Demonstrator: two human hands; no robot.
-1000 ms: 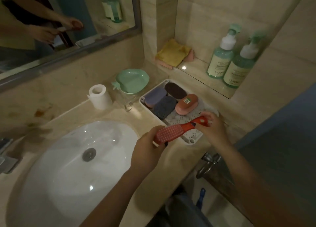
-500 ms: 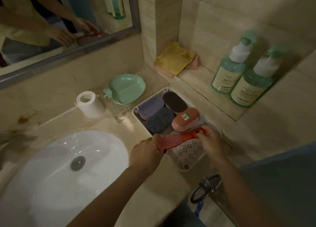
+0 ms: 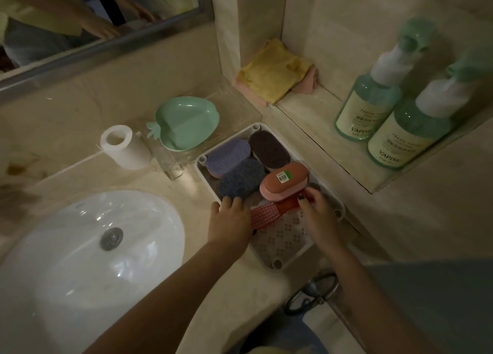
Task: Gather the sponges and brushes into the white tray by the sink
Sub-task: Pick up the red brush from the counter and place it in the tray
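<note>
The white tray (image 3: 280, 264) with a perforated floor sits on the counter right of the sink. It holds a purple sponge (image 3: 226, 156), a blue-grey sponge (image 3: 241, 177), a dark brown sponge (image 3: 269, 149) and a pink brush (image 3: 284, 181) with a barcode sticker. A red brush (image 3: 269, 212) lies low inside the tray, bristles up. My right hand (image 3: 317, 212) pinches its handle. My left hand (image 3: 230, 219) rests at its bristle end, fingers over the tray's left rim.
The white sink basin (image 3: 88, 247) is at the left. A toilet roll (image 3: 124, 147), a green leaf-shaped dish (image 3: 186, 123) on a clear stand, folded yellow and pink cloths (image 3: 274, 73) and two green pump bottles (image 3: 386, 108) surround the tray. The counter's edge runs below.
Both hands have lowered the red brush from above the tray down into it, just in front of the pink brush. The view has moved closer over the tray.
</note>
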